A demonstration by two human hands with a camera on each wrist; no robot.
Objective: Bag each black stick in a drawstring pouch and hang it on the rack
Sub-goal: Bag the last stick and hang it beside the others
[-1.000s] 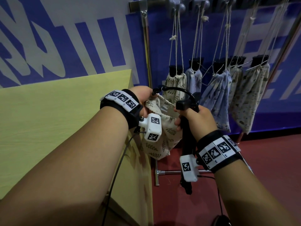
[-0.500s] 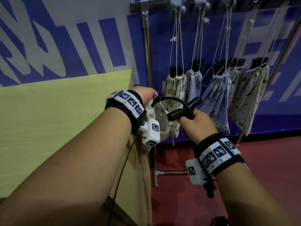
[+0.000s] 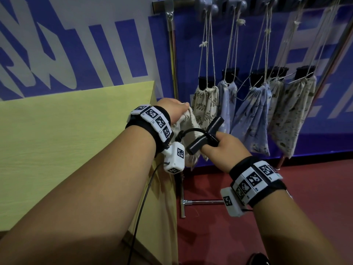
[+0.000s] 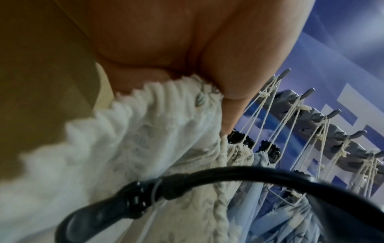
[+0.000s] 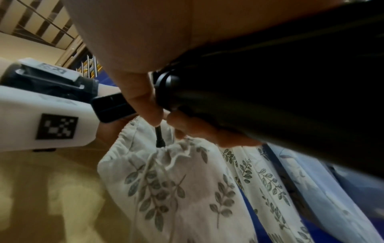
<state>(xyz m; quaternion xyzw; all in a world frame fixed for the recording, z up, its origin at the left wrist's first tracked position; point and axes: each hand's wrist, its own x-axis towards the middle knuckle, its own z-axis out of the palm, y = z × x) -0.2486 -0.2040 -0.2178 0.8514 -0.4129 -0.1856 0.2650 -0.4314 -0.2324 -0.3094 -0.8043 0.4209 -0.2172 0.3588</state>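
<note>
My left hand (image 3: pixel 178 109) grips the gathered rim of a white leaf-print drawstring pouch (image 3: pixel 188 124), which hangs beside the table's corner. My right hand (image 3: pixel 222 144) grips a black stick (image 3: pixel 205 135) just right of the pouch; its T-shaped handle tilts up and left, and its black strap loop (image 3: pixel 193 131) arches toward the pouch. The stick's lower end is hidden behind my right forearm. In the left wrist view the strap loop (image 4: pixel 228 174) crosses in front of the pouch (image 4: pixel 145 139). In the right wrist view the stick (image 5: pixel 270 106) sits above the pouch's mouth (image 5: pixel 176 148).
A rack (image 3: pixel 162 3) with hooks runs along the blue wall. Several filled pouches (image 3: pixel 206 104) hang from it by their strings, black stick tops poking out. A yellow-green table (image 3: pixel 76 131) lies to the left. The rack's foot (image 3: pixel 202 202) rests on red floor (image 3: pixel 315 178).
My right hand has tilted the stick from upright to slanted, handle leaning left toward the pouch. Its lower end, earlier below my wrist, is out of sight. My left hand still holds the pouch.
</note>
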